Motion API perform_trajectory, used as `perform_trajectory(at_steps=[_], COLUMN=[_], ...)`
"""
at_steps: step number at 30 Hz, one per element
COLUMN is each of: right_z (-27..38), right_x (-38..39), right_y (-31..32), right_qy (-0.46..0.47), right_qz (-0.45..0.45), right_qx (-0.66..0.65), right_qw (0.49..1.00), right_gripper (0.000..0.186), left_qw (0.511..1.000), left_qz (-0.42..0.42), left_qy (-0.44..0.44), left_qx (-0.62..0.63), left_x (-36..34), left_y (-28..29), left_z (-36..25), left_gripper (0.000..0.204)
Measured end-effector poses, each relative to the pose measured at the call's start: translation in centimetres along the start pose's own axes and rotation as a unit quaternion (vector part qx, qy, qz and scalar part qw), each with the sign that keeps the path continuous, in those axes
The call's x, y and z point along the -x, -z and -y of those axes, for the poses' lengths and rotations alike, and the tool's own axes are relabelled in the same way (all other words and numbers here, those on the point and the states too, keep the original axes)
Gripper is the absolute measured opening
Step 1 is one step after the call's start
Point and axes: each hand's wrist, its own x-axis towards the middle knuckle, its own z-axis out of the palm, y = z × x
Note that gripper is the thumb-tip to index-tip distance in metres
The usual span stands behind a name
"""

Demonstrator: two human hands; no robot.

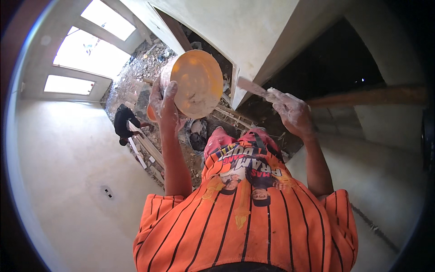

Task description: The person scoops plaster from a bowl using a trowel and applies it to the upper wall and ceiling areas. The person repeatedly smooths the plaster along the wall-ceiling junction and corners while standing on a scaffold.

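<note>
Left hand: my left hand (164, 106) was curled about the left side of the bucket (199, 84), thumb up along it, the other fingers partly hidden.
Bucket: it was round and yellow, smeared with white, held up above the floor (156, 53) with its round face toward me (base or open mouth, I couldn't tell).
Right hand: my right hand (292, 113), coated in white, was closed on the scraper (251, 86), with no gap I could see between fingers and handle.
Scraper: its flat blade pointed left toward the bucket, well apart from it, in front of the lower corner of a pale wall (240, 31).
Floor: rubble lay about its far end; boards (152, 149) ran along its left edge, and a dark bag (197, 136) sat below the bucket.
Other person: a person in dark clothes (124, 122) bent over near the floor's left edge, beside those boards.
</note>
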Motion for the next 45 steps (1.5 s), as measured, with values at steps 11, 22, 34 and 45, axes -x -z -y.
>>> perform_trajectory(at_steps=[11, 22, 34, 45], right_z=[8.1, 12.3, 12.7, 9.6], right_x=[-4.8, -8.9, -9.6, -10.2], right_y=[2.5, -0.2, 0.3, 4.0], right_qy=[0.187, 0.231, 0.239, 0.153], right_qz=[0.212, 0.390, 0.403, 0.411], right_qx=[0.278, 0.357, 0.348, 0.239], right_qw=[0.918, 0.817, 0.812, 0.866], right_gripper=[0.024, 0.019, 0.016, 0.025], left_qw=[0.982, 0.969, 0.970, 0.979], left_qz=[0.099, 0.178, 0.136, 0.097], left_qy=[0.058, 0.068, 0.094, 0.105], left_qx=[-0.153, -0.157, -0.176, -0.144], left_x=[-1.0, -2.0, -1.9, -1.2], left_y=[-2.3, -2.7, -2.3, -3.6], left_z=[0.2, 1.6, 3.3, 2.8], left_gripper=[0.056, 0.052, 0.050, 0.046])
